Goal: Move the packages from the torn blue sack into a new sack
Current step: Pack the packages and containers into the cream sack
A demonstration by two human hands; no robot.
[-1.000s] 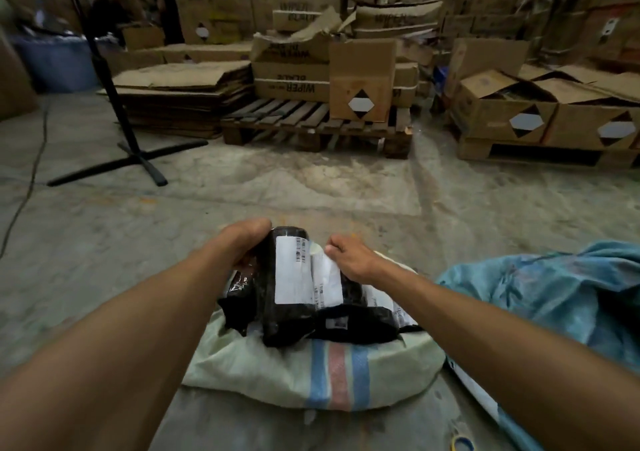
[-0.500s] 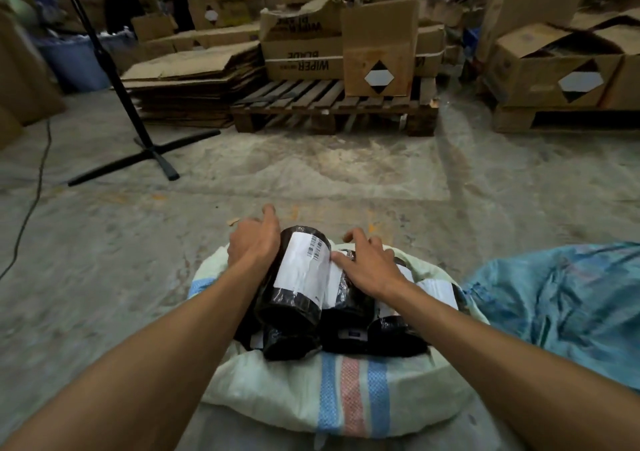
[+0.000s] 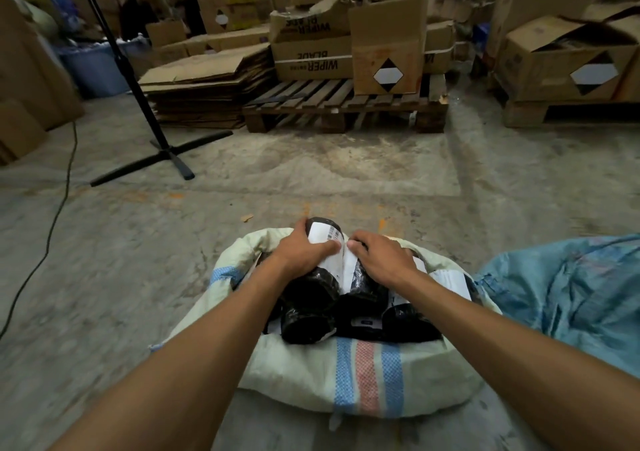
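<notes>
Under the fingers [image 3: 322, 248] lie three black packages [image 3: 308, 307] in one striped white sack [image 3: 346, 378]; right of them, one blue sack [image 3: 568, 294]; beyond, two pallets [image 3: 346, 111].

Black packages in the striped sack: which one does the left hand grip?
The leftmost, uppermost black package; the left hand wraps its barcode label, while the right hand rests on its neighbours.

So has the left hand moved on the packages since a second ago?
Yes. The left hand slid rightward over the labelled package, toward the right hand.

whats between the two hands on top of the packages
In the head view, a white shipping label on the black packages shows between the left hand and right hand.
</notes>
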